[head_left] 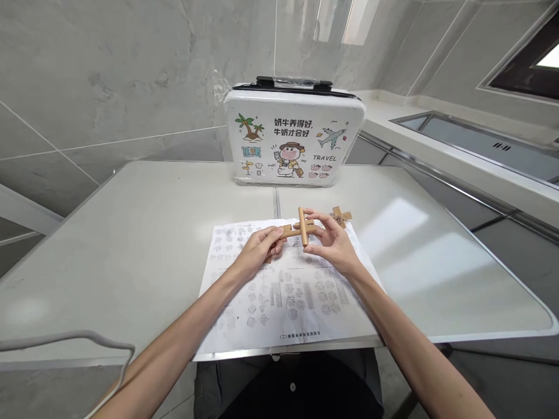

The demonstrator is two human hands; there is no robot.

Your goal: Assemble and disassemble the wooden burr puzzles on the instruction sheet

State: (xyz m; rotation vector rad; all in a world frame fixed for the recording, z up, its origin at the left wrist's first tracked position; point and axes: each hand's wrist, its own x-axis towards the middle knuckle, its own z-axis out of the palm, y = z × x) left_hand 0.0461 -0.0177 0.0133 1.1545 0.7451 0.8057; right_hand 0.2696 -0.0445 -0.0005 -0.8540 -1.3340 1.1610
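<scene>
Above a printed sheet (288,297) on the white desk (131,233), the left hand (257,247) has its grip closed on one end of a flat wooden bar (289,231). An upright wooden bar (302,224) crosses it, pinched in the right hand (332,241) grip. Just beyond lies a wooden cross piece (340,216), with a white case (294,139) behind.

— Can you read the sheet (288,291)?
— No, its diagrams are too small. My left hand (257,247) covers one end of the wooden cross (301,228), and my right hand (329,241) hides part of the spare piece (343,216) behind.
</scene>
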